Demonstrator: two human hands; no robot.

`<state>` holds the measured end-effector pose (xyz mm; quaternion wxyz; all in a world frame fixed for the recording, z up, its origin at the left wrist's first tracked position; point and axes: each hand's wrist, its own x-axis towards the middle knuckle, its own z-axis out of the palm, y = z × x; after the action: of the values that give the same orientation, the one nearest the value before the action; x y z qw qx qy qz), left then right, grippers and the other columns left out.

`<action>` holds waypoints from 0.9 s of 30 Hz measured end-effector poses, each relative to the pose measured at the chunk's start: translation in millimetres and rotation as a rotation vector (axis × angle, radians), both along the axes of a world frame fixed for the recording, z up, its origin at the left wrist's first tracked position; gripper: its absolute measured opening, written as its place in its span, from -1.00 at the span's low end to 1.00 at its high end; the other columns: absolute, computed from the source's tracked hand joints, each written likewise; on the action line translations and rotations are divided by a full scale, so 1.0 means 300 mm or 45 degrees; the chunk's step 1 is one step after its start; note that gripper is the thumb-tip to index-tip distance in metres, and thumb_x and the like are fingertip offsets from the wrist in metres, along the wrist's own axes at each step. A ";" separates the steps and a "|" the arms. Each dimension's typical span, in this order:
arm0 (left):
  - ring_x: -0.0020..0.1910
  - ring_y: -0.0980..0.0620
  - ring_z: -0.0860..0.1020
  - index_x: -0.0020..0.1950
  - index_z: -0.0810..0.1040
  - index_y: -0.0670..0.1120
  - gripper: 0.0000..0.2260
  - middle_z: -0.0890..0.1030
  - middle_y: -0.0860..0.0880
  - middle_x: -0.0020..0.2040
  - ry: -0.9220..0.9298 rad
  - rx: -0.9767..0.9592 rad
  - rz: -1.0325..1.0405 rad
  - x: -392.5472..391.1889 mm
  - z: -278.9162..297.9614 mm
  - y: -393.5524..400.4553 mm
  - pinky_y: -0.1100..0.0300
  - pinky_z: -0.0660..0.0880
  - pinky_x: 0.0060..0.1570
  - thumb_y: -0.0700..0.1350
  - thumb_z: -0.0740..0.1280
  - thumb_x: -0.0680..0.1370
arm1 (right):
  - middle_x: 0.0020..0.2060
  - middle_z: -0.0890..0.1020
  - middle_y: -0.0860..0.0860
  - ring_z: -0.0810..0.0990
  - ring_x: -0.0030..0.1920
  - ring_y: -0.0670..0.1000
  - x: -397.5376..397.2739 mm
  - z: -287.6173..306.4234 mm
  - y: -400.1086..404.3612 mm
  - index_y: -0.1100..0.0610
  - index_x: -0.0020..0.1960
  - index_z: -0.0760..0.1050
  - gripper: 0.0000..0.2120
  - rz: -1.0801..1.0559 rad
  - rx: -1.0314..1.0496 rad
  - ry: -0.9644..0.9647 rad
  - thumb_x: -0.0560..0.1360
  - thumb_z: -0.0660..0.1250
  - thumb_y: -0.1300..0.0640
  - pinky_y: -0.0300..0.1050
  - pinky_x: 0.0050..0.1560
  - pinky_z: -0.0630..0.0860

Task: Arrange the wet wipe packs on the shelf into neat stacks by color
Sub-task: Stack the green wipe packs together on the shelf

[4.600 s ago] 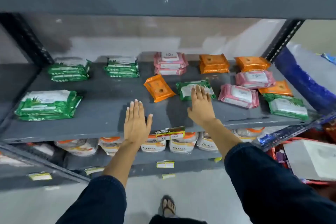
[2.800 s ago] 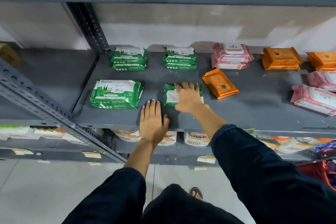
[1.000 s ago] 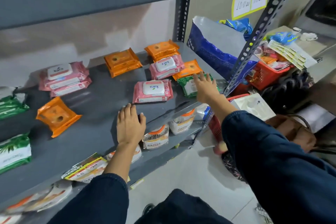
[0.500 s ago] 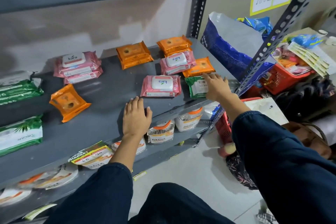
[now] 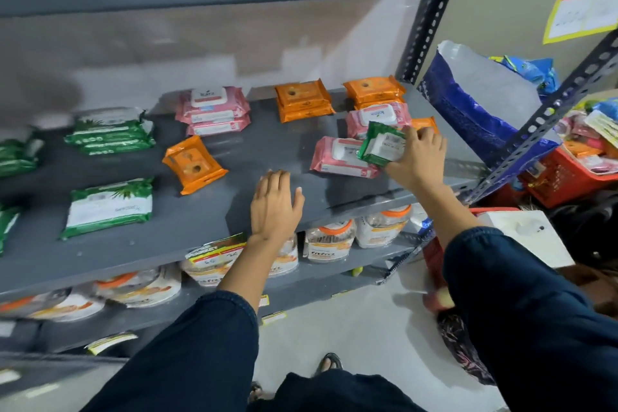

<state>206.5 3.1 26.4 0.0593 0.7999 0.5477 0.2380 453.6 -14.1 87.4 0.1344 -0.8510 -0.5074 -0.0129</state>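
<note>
The right hand [image 5: 418,157] is closed around a small green plastic wet wipe pack with a white label [image 5: 381,144], fingers wrapped over its far edge, holding it tilted and lifted clear of the grey metal shelf [image 5: 267,150]. The held pack hangs just above a flat pink wet wipe pack with a white lid [image 5: 337,157], which lies on the shelf beside the hand. Right behind the hand sit a second pink pack [image 5: 378,117] and the corner of a single orange pack [image 5: 424,124], with a stack of orange packs [image 5: 373,90] further back at the right end. The left hand [image 5: 276,204] lies flat on the front part of the shelf, fingers spread and holding nothing. Toward the back middle stand another orange stack [image 5: 302,100] and a stack of pink packs [image 5: 214,109]. A lone orange pack [image 5: 192,164] lies askew left of the flat hand. Further left a green stack [image 5: 110,130] sits at the back, a single green pack [image 5: 108,207] lies near the front, and more green packs [image 5: 18,152] show at the left edge, blurred. Both arms wear dark blue sleeves [image 5: 521,294]. Beyond the right shelf post leans a blue and white plastic bag [image 5: 475,104], with a red plastic basket [image 5: 565,174] past it.
</note>
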 end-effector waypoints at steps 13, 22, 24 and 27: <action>0.22 -0.27 0.47 0.23 0.46 -0.30 -0.54 0.53 -0.27 0.20 0.050 0.062 0.378 -0.849 0.003 -0.062 -0.16 0.37 0.24 -0.01 0.08 0.51 | 0.26 0.43 0.23 0.39 0.24 0.30 -1.018 0.031 0.188 0.09 0.42 0.31 -0.25 0.779 -0.129 0.177 0.28 0.48 0.06 0.10 0.35 0.32; 0.40 -0.22 0.25 0.40 0.28 -0.28 -0.49 0.35 -0.27 0.39 0.120 -0.167 0.434 -1.194 -0.068 -0.021 -0.08 0.11 0.43 0.05 0.04 0.60 | 0.38 0.29 0.20 0.25 0.39 0.27 -1.432 0.012 0.281 0.10 0.47 0.21 -0.26 0.859 -0.343 0.206 0.35 0.41 0.13 0.08 0.42 0.27; 0.43 -0.20 0.19 0.43 0.23 -0.25 -0.51 0.30 -0.23 0.43 0.091 -0.207 0.402 -1.204 -0.082 -0.016 -0.04 0.03 0.45 0.05 0.06 0.62 | 0.36 0.31 0.19 0.25 0.38 0.26 -1.472 0.012 0.291 0.09 0.47 0.21 -0.24 0.871 -0.348 0.210 0.33 0.41 0.16 0.06 0.42 0.26; 0.40 -0.25 0.24 0.39 0.29 -0.29 -0.49 0.36 -0.28 0.39 0.072 -0.196 0.362 -1.216 -0.100 -0.018 -0.08 0.12 0.42 0.07 0.09 0.61 | 0.34 0.33 0.19 0.27 0.35 0.28 -1.508 0.003 0.303 0.10 0.47 0.22 -0.25 0.878 -0.349 0.175 0.33 0.41 0.16 0.03 0.38 0.29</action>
<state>-158.3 -2.3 -3.6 0.0706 0.7138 0.6736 0.1785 1.3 76.8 88.1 0.0495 -0.6392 -0.7509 0.1583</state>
